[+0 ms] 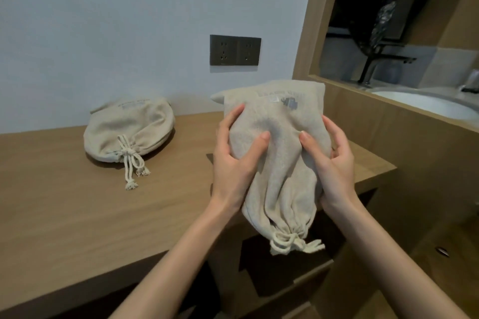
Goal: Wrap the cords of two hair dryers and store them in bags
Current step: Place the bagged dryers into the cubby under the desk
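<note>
progress: late, one tied drawstring bag (127,132) lies on the wooden counter (64,189), second drawstring bag (278,163) cinched, apparently only setting down left | left hand (234,155) and right hand (330,160): fingers curled, gripping the second bag's sides, held above the counter's right end, mouth toward the person

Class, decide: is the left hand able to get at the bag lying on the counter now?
Probably not yet: the left hand grips the held bag, though nothing blocks the counter bag.
</note>
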Action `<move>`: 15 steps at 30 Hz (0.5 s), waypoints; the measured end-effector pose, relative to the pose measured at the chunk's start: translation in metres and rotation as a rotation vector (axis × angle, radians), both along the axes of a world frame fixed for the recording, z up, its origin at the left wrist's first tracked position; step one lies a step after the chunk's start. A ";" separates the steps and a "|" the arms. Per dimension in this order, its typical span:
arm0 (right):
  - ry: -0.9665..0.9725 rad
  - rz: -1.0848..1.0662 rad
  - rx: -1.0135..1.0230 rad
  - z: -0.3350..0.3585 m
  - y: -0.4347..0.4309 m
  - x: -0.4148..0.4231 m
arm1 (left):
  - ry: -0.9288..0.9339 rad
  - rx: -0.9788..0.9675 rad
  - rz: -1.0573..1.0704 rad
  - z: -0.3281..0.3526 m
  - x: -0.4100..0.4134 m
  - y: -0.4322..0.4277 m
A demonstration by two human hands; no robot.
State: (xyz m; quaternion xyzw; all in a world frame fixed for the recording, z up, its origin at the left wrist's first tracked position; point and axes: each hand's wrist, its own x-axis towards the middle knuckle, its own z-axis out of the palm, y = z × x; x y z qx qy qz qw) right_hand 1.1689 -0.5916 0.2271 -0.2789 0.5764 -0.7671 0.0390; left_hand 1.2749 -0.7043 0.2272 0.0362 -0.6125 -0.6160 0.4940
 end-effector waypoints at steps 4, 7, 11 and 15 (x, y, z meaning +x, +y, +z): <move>0.019 -0.104 -0.012 -0.018 0.032 0.012 | -0.031 -0.066 0.011 -0.020 0.006 0.034; 0.048 -0.178 -0.021 -0.034 0.056 0.020 | -0.050 -0.111 0.001 -0.037 0.010 0.063; 0.074 -0.278 -0.031 -0.059 0.088 0.026 | -0.058 -0.154 -0.035 -0.058 0.014 0.100; 0.051 -0.361 -0.030 -0.088 0.113 0.027 | -0.122 -0.176 -0.099 -0.084 0.010 0.129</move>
